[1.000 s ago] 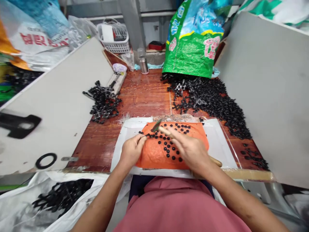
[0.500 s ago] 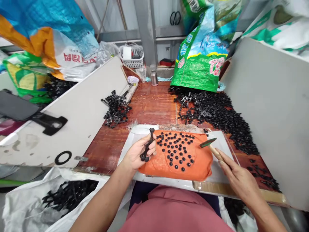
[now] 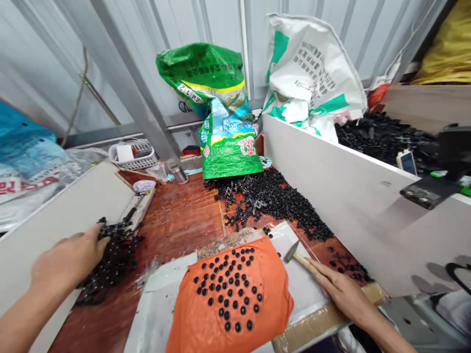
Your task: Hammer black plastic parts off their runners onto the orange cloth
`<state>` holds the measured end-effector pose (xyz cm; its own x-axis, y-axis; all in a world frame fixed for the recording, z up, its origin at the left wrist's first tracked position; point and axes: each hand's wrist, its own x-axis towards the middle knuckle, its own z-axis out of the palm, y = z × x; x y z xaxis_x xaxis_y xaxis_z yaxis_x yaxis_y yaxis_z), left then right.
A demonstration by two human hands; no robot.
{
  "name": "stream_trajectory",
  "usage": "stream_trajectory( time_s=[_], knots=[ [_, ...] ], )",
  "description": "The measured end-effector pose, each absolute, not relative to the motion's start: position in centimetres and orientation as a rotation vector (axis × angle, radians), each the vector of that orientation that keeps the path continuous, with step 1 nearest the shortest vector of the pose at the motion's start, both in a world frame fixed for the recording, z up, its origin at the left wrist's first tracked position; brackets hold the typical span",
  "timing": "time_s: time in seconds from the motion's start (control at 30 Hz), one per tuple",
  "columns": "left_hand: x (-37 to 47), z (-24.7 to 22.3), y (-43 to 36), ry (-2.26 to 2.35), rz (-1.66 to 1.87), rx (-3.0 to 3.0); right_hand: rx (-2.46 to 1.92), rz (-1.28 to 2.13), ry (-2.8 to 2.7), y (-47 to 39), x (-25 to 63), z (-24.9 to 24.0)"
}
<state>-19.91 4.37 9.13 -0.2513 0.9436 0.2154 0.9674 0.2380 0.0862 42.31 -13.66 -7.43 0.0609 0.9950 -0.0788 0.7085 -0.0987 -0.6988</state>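
"How many hands can you see, and what are they on?"

"Two. The right hand [image 3: 340,291] has its grip closed round one hammer [image 3: 303,260], by the handle. Its head is over the pale sheet [image 3: 305,291], just beside the cloth [image 3: 196,316]. The left hand [image 3: 68,257] is at the left heap [image 3: 114,264], fingertips against the black parts. It's blurred, so I can't tell whether that grip is closed on one."

"One cloth, then?"

"One, orange, in the middle at the near edge of the bench [image 3: 176,218]. Black studs [image 3: 230,292] dot it: roughly forty, set too close for me to swear to an exact number."

"And heaps on the bench?"

"Three. There's the left heap, along the left panel [image 3: 99,191]; the big heap [image 3: 279,201], spreading from the mouth of one green bag [image 3: 231,154]; and a small scatter [image 3: 341,269] near the right panel [image 3: 331,196]. A fourth heap [image 3: 379,137] lies beyond that panel."

"So two panels. What else?"

"One white bag [image 3: 312,73] behind the right one. At the back left, one basket [image 3: 142,163] and one bottle [image 3: 179,175], near each other. The bottle leans in this view."
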Motion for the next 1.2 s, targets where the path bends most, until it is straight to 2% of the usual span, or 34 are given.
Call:
stream_trajectory(
  time_s=[0.07,0.23,0.37,0.5,0.67,0.8,1.03,1.2],
  knots=[
    [-16.7,7.6,5.1,-2.327,-0.255,-2.031,-1.824,0.788,-1.661,-13.4,42.3,-7.2],
    [-1.5,3.7,6.7,-1.949,-0.399,-2.888,-1.809,0.915,-1.596,-13.1,42.2,-6.7],
    [7.4,1.9,9.1,-1.897,-0.240,-2.843,-1.882,0.936,-1.582,-13.6,42.3,-7.7],
    [11.5,0.0,11.1,-2.036,-0.161,-2.694,-1.916,0.895,-1.604,-13.8,42.3,-8.5],
    [12.3,-1.7,11.7,-2.156,-0.114,-2.658,-1.911,0.881,-1.658,-13.7,42.0,-7.8],
    [11.1,-1.6,11.5,-2.144,-0.215,-2.716,-1.934,0.857,-1.632,-13.7,41.8,-7.4],
    [9.0,1.6,10.6,-2.152,-0.617,-2.724,-1.903,0.772,-1.623,-13.9,41.7,-8.2],
    [4.1,3.9,5.3,-2.208,-0.980,-2.757,-1.910,0.770,-1.704,-13.9,42.5,-8.9]
  ],
)
